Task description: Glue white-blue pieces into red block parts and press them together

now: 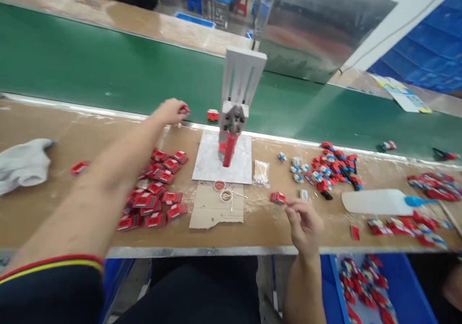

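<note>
My left hand (172, 112) reaches to the near edge of the green belt, its fingers closed on a small red plastic part (185, 110). To the right of it, a red and white toy piece (212, 115) sits on the belt. My right hand (305, 224) is low over the table with thumb and fingertips pinched together; what they hold, if anything, is too small to make out. Just left of those fingertips lies a red and grey toy part (277, 198). Beneath my left forearm is a heap of red toy parts (155, 189).
A metal hand press (234, 117) with a red handle stands mid-table. Before it lie cardboard (216, 213), small cups (226, 196) and a cotton swab bag (261, 172). Rightward are mixed toy parts (325, 167), a white bottle (375, 202) and a blue bin (407, 285).
</note>
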`<state>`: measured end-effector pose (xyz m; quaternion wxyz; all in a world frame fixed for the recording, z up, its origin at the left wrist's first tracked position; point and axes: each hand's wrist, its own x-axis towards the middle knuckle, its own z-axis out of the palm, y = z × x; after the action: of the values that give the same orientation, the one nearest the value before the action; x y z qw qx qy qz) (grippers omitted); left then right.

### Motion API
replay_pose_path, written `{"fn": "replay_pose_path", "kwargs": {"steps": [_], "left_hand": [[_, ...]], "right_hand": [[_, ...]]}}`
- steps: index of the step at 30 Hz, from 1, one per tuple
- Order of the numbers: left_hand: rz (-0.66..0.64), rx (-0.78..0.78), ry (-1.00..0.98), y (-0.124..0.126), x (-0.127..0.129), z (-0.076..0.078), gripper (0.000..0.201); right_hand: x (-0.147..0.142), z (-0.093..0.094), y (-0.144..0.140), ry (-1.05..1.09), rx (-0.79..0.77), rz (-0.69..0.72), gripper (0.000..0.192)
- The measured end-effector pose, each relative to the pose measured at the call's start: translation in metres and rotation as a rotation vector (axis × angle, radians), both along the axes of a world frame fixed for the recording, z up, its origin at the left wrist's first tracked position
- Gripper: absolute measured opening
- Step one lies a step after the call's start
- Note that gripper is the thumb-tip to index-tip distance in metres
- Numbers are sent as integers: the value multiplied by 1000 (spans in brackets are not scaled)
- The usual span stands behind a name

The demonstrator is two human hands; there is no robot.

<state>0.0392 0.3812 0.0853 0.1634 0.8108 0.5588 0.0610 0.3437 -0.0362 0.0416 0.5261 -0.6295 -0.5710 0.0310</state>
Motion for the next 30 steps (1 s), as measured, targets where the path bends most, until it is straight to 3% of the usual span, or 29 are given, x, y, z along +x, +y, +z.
{"fn": "replay_pose_path", "kwargs": {"steps": [3,4,7,10,13,17,21,25,28,30], "left_hand": [[66,151,-111,-35,-31,22,82],[91,225,-249,-55,-46,27,82],[31,301,-662,-138,-87,30,77],[71,224,-1007,-231,-91,13,58],[99,-21,-1241,-284,-59,-22,51],[129,-217,-1380,-286,-15,-60,44],[126,-290,-1438,-266,5,-73,46],[171,-230,-1527,-267,-12,-71,46],[140,-87,-1636,-284,-45,-63,41],[58,-13,-1710,-300,-68,-57,37]], "right_hand": [[15,-6,0,-125,-83,-152,21],[16,-9,-2,-126,-110,-157,21],[1,-18,-3,-95,-218,28,14],[-27,-28,12,-109,-315,242,20],[-49,-32,35,-132,-367,308,30],[-57,-29,57,-107,-414,294,22],[-32,-26,52,-166,-410,159,26],[21,-36,25,-255,-473,-45,34],[42,-37,6,-251,-531,-5,27],[32,-26,-3,-227,-494,65,23]]}}
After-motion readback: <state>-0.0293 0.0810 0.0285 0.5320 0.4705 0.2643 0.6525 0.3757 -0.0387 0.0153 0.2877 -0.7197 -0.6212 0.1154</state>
